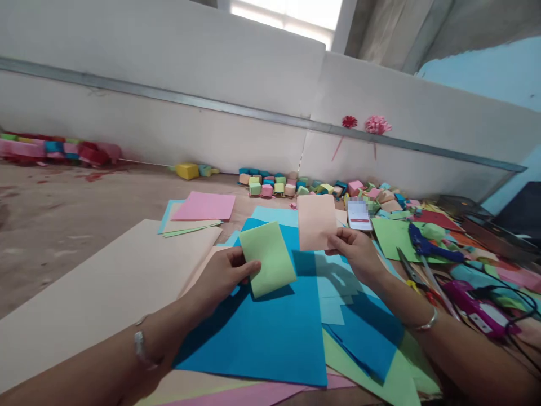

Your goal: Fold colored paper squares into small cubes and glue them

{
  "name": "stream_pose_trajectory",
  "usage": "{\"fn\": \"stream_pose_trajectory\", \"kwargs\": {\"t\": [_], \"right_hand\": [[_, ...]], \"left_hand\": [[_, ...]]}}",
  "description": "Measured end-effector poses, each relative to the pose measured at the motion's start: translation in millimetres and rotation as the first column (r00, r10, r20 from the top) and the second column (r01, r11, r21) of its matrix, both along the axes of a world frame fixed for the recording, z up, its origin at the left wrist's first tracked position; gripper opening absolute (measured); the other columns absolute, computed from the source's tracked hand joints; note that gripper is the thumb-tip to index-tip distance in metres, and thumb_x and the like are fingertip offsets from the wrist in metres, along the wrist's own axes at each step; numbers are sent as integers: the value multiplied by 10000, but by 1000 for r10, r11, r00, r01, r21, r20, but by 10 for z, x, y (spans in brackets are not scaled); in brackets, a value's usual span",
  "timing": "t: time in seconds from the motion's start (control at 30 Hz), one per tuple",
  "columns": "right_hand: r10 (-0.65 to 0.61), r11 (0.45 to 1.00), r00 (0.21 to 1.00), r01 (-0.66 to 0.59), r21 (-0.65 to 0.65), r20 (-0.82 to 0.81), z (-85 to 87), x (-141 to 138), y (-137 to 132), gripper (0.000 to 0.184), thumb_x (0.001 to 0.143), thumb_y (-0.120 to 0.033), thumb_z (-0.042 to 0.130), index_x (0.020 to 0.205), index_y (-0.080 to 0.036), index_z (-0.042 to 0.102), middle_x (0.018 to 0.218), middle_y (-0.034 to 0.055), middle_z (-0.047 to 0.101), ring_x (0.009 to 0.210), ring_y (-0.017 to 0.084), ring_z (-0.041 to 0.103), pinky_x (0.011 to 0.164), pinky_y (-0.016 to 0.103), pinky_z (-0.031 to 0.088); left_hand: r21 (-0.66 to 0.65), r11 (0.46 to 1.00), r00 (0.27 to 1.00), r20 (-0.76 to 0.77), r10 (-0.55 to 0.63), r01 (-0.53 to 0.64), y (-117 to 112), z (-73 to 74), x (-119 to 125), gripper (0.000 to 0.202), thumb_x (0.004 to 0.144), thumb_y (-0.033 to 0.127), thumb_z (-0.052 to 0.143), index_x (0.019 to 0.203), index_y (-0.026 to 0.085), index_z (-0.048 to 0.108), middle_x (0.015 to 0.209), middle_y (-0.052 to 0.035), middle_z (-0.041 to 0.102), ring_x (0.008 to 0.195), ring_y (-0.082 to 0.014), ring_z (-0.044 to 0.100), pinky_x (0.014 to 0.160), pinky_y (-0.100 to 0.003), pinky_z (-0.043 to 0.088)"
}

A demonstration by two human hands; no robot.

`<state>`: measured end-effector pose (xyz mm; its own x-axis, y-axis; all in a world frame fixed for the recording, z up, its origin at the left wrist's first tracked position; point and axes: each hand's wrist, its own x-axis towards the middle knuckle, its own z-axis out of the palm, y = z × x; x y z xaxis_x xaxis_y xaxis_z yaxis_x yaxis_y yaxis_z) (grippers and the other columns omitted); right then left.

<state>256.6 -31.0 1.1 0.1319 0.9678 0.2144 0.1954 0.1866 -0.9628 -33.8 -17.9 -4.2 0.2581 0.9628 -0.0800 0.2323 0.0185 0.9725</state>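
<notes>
My left hand pinches the left edge of a light green paper piece, thumb on top. It is held tilted just over a large blue paper sheet. To the right, my right hand grips a peach paper piece by its lower right corner, raised nearly upright. Whether the peach piece is one sheet or several, I cannot tell. Light blue paper pieces lie on the blue sheet beneath my right hand. A large cream sheet lies left of the blue one.
Pink paper tops a small pile at the back left. Small folded paper boxes line the wall. On the right are a phone, scissors, a blue glue gun and a magenta power strip with black cords.
</notes>
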Motion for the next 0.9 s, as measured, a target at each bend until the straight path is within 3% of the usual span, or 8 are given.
{"fn": "stream_pose_trajectory", "kwargs": {"t": [0.07,0.17,0.3,0.37,0.47,0.67,0.8,0.9], "right_hand": [[-136,988,988,129,90,74,-22,189,29,327,719,-468,723,716,-156,624,648,-3,596,614,144,590,617,294,523],[-359,916,932,343,209,43,-5,528,119,322,724,-469,706,793,-174,598,702,-8,596,662,145,583,654,284,504],[-502,833,865,483,271,-1,108,916,214,321,742,-492,642,817,-193,553,719,-13,559,645,137,527,612,272,485],[-495,839,869,478,260,0,156,1013,230,312,735,-489,623,822,-199,546,719,-20,543,620,124,501,587,260,469],[-424,892,905,411,187,34,161,1046,238,314,713,-476,600,844,-192,572,701,-21,540,582,116,481,546,251,440],[-287,956,932,295,1,222,-19,953,284,348,678,-456,565,821,-147,639,632,-19,517,531,106,422,477,228,357],[-252,951,863,303,-52,437,-46,971,302,409,750,-445,463,933,-130,648,698,12,569,592,135,467,516,238,365],[-166,946,738,306,-106,654,35,1103,252,278,767,-359,468,785,-153,654,657,23,586,623,161,506,563,254,358]], "left_hand": [[39,999,1000,-25,15,-14,31,-18,-15,333,665,439,734,759,129,661,621,-8,583,543,-120,477,493,-237,349],[66,997,999,-27,31,-30,63,-24,-26,376,669,443,738,866,127,681,681,-31,624,552,-123,480,502,-244,374],[35,999,1000,-11,16,-15,81,-10,-9,583,659,475,751,1105,119,630,785,-66,668,599,-142,512,513,-245,398],[6,1000,1000,-4,7,-7,82,-5,-2,668,662,494,748,1191,122,582,798,-65,666,628,-157,534,525,-250,416],[-11,1000,1000,-18,11,-11,74,3,-2,665,692,518,720,1215,140,562,764,-37,645,619,-154,536,536,-254,434],[-18,999,998,-48,42,-43,60,11,-4,543,723,515,665,1117,147,607,684,-6,590,558,-138,494,491,-238,399],[-22,999,1000,-20,23,-23,87,-39,-14,578,713,513,698,1158,164,580,684,22,551,595,-136,510,513,-225,393],[13,997,997,-7,81,-81,78,-39,-14,617,671,511,740,1148,155,577,674,38,522,609,-132,508,519,-216,382]]}}
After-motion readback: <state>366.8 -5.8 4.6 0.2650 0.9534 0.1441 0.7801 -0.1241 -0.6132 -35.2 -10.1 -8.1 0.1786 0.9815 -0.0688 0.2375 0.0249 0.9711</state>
